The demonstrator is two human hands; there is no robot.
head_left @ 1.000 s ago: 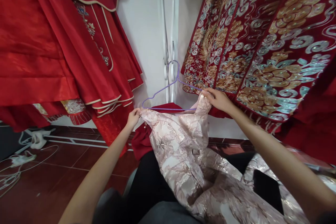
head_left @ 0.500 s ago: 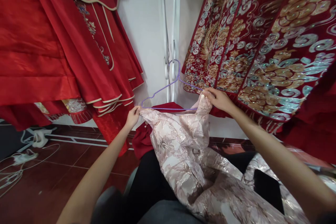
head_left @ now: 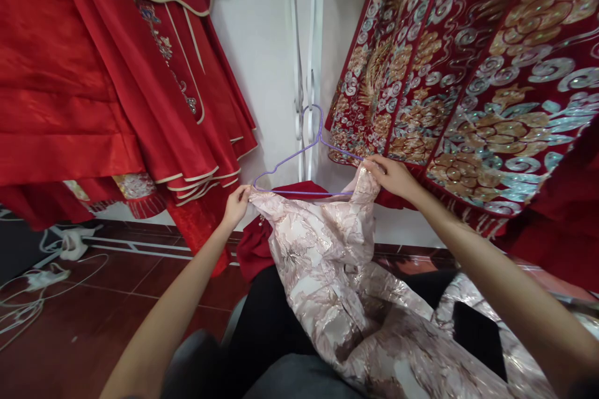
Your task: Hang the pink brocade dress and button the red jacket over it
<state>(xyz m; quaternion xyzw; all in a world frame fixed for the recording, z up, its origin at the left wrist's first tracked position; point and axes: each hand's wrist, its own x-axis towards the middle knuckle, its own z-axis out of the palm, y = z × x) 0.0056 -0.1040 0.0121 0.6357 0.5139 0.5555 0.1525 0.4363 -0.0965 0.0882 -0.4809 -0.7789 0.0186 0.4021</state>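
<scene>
A pale pink dress with a shiny floral pattern lies across my lap, its top edge stretched between both hands. My left hand pinches the dress's left shoulder at the end of a purple hanger. On the other side, my right hand grips the right shoulder strap, where the hanger's right arm goes behind the fingers. The hanger's lower bar runs along the neckline, and its hook stands upright in front of a white metal rack post. A black flat rectangular object rests on the dress at the lower right.
Red garments hang on the left, and a red embroidered skirt with gold flowers hangs on the right. Dark red cloth sits behind the dress. White cables and a power strip lie on the reddish tiled floor.
Almost nothing differs. Both hands keep their hold on the dress and hanger, and the view has shifted very slightly.
</scene>
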